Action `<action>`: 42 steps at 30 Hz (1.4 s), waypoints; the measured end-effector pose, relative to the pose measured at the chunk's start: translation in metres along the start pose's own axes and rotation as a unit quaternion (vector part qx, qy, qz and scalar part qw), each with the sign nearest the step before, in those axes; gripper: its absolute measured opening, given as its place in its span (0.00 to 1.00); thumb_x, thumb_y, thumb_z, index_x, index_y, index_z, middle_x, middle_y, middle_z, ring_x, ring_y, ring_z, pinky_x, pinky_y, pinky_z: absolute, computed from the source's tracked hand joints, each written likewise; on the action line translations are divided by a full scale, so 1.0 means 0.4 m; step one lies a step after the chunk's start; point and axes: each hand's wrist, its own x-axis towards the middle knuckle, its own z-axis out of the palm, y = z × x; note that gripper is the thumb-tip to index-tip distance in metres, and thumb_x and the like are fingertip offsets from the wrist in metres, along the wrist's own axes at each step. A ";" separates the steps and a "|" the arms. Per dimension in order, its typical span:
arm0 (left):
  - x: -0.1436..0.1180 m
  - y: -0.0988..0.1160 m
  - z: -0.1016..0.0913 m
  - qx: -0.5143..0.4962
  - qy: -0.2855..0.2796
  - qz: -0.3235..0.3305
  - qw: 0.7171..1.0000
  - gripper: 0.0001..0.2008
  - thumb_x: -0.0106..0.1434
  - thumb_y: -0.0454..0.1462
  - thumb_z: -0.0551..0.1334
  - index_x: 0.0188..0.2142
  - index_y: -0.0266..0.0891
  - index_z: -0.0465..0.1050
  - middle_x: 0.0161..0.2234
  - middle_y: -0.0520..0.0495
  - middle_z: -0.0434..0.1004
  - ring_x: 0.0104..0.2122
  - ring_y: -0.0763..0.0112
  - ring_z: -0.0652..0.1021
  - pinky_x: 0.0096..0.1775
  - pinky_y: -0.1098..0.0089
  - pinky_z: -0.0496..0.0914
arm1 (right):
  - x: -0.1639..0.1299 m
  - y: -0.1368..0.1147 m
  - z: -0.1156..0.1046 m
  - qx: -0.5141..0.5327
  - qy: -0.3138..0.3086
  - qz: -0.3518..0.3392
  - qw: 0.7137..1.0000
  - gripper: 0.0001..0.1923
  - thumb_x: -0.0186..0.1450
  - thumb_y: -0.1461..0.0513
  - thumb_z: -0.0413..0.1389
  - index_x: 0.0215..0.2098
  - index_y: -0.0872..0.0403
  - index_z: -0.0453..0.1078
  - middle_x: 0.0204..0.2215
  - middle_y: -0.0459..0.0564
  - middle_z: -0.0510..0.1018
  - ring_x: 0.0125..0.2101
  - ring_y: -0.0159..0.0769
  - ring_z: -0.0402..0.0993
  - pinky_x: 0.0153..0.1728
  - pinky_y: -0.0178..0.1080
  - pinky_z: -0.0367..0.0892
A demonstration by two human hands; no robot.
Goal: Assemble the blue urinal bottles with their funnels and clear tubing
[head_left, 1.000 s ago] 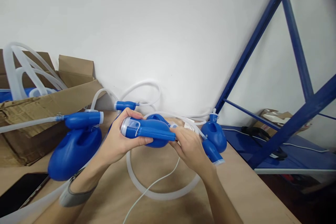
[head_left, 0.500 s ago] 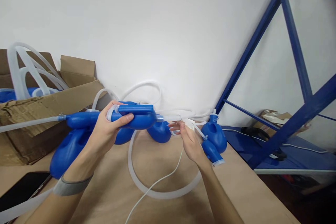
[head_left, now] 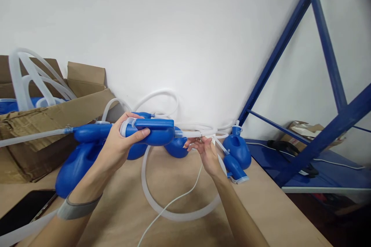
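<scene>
A blue plastic urinal-shaped vessel with a handle (head_left: 154, 124) and a whitish cap end is held sideways by my left hand (head_left: 121, 139), fingers wrapped around that end. From its right tip, a clear connector (head_left: 179, 134) runs into a translucent hose (head_left: 189, 134). Around this hose is a thin metal wire clamp (head_left: 200, 136). My right hand (head_left: 207, 152), palm up with curled fingers, is closed on the clamp just below the hose. A small white tag (head_left: 213, 139) shows behind its thumb, partly hidden.
More blue vessels (head_left: 236, 148) with hoses lie around the wooden table (head_left: 269, 208). A cardboard box (head_left: 55, 123) full of hoses stands at left, near a black phone (head_left: 24, 210). A white cable (head_left: 174, 200) crosses the front; a blue metal frame (head_left: 285, 42) rises at right.
The vessel in my left hand has shifted slightly right and down. My right hand has turned a little, its fingers now curled below the hose at the clamp, which sits slightly lower.
</scene>
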 end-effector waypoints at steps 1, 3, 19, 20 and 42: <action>0.000 0.000 0.000 0.000 0.001 0.001 1.000 0.22 0.46 0.40 0.80 0.36 0.40 0.73 0.34 0.52 0.77 0.31 0.73 0.76 0.34 0.77 0.72 | 0.000 0.001 -0.002 0.000 -0.001 0.003 1.000 0.34 0.69 0.33 0.46 0.38 0.53 0.74 0.34 0.55 0.81 0.35 0.43 0.81 0.34 0.44 0.75; -0.001 0.001 0.002 0.000 0.004 0.002 1.000 0.22 0.46 0.40 0.80 0.36 0.40 0.73 0.34 0.52 0.77 0.31 0.73 0.76 0.33 0.77 0.73 | 0.000 0.004 -0.006 0.005 -0.013 0.010 1.000 0.33 0.69 0.34 0.47 0.35 0.53 0.73 0.32 0.54 0.81 0.33 0.42 0.80 0.34 0.43 0.74; -0.001 -0.003 0.001 0.004 -0.006 0.003 1.000 0.22 0.47 0.41 0.79 0.38 0.41 0.73 0.34 0.53 0.76 0.30 0.74 0.75 0.33 0.78 0.72 | -0.005 -0.005 -0.002 0.020 -0.011 0.004 1.000 0.28 0.69 0.38 0.54 0.29 0.52 0.68 0.22 0.50 0.79 0.24 0.38 0.76 0.27 0.40 0.70; -0.001 -0.003 0.001 0.004 -0.005 0.005 1.000 0.22 0.47 0.41 0.79 0.38 0.41 0.73 0.34 0.53 0.76 0.30 0.74 0.75 0.33 0.78 0.72 | -0.004 -0.003 -0.003 0.018 -0.015 0.009 1.000 0.28 0.68 0.37 0.54 0.29 0.52 0.68 0.22 0.50 0.79 0.24 0.38 0.76 0.27 0.40 0.70; -0.021 -0.043 0.031 0.111 -0.059 0.006 0.992 0.23 0.50 0.45 0.78 0.39 0.42 0.71 0.37 0.50 0.77 0.30 0.71 0.75 0.31 0.74 0.69 | -0.042 -0.032 0.065 -0.068 -0.040 0.064 0.995 0.23 0.69 0.45 0.59 0.29 0.55 0.78 0.27 0.54 0.85 0.25 0.39 0.78 0.28 0.39 0.72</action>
